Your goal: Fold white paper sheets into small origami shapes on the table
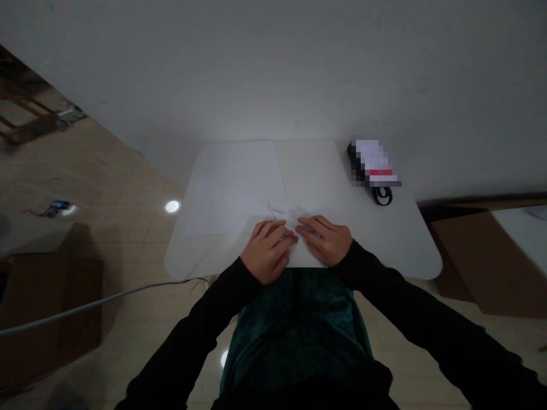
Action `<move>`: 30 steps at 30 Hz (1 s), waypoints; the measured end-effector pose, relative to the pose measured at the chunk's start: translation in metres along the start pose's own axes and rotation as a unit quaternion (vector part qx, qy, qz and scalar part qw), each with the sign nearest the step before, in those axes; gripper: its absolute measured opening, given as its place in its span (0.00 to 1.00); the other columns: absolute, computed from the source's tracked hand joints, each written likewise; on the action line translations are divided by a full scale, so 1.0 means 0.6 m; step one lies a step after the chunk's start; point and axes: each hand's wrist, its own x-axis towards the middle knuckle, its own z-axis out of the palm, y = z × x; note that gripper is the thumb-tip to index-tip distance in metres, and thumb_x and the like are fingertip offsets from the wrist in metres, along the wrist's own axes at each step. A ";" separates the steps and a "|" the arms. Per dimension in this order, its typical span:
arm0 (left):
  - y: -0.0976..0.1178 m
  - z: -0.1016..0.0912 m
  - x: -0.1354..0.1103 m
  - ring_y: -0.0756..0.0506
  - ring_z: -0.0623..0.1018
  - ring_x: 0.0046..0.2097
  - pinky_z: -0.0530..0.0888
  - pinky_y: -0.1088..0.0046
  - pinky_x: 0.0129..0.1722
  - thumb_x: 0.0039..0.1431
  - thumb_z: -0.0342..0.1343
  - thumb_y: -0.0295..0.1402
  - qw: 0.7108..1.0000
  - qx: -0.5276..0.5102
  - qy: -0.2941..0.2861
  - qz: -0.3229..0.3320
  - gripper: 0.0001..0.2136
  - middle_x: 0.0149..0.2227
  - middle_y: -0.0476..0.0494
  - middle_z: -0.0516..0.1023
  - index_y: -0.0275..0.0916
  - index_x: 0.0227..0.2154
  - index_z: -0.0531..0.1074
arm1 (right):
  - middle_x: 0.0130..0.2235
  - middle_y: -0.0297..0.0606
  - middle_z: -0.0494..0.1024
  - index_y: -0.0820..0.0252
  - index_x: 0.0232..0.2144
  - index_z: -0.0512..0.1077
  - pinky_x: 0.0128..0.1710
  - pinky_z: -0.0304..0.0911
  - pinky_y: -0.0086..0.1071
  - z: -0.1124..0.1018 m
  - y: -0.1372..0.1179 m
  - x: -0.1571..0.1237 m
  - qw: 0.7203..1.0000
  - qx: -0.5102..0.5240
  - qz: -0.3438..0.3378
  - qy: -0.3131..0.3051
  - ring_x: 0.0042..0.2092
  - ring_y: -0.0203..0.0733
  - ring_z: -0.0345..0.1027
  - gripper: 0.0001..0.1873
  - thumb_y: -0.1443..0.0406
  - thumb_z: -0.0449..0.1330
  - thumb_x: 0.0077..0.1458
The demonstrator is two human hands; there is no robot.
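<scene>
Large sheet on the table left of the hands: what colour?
White sheet, best seen in the head view.

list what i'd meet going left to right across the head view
Cardboard box at left → large white sheet → left hand → right hand → pixelated item with black loop → cardboard box at right. The white paper at the hands overlaps them, so it is left out.

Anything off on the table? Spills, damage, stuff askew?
No spill or damage visible. Odd bit: the item at the back right of the table is pixelated, with only its black loop showing clearly. The white paper at the left hand and right hand is too dim to judge.
</scene>
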 end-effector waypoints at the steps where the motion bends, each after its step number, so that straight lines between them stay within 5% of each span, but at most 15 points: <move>1: 0.001 0.000 0.001 0.34 0.66 0.62 0.59 0.47 0.61 0.59 0.48 0.28 1.000 0.001 0.002 -0.005 0.16 0.51 0.40 0.76 0.38 0.49 0.71 | 0.46 0.40 0.81 0.62 0.40 0.78 0.30 0.69 0.31 0.000 0.000 0.000 1.000 0.004 -0.014 0.007 0.43 0.41 0.71 0.12 0.72 0.57 0.57; 8: 0.013 0.004 0.001 0.32 0.59 0.67 0.47 0.39 0.64 0.59 0.48 0.31 0.999 0.013 -0.004 -0.046 0.17 0.50 0.39 0.75 0.40 0.50 0.70 | 0.44 0.37 0.82 0.64 0.39 0.79 0.33 0.72 0.33 -0.002 -0.001 0.004 0.999 0.024 -0.030 0.004 0.41 0.42 0.72 0.12 0.73 0.56 0.56; 15: 0.010 -0.011 0.003 0.38 0.69 0.62 0.51 0.42 0.65 0.64 0.44 0.35 0.994 0.060 -0.020 -0.086 0.18 0.56 0.31 0.72 0.35 0.52 0.68 | 0.44 0.37 0.83 0.66 0.40 0.79 0.35 0.73 0.33 -0.003 -0.001 0.006 0.999 0.037 -0.029 0.009 0.41 0.43 0.73 0.15 0.74 0.55 0.54; 30: -0.018 0.004 0.014 0.38 0.74 0.57 0.66 0.52 0.63 0.62 0.47 0.30 0.983 0.149 0.089 -0.066 0.15 0.47 0.34 0.78 0.30 0.46 0.74 | 0.45 0.37 0.82 0.64 0.41 0.79 0.37 0.71 0.33 0.004 0.000 0.001 0.999 0.041 -0.023 -0.002 0.42 0.42 0.71 0.15 0.74 0.55 0.56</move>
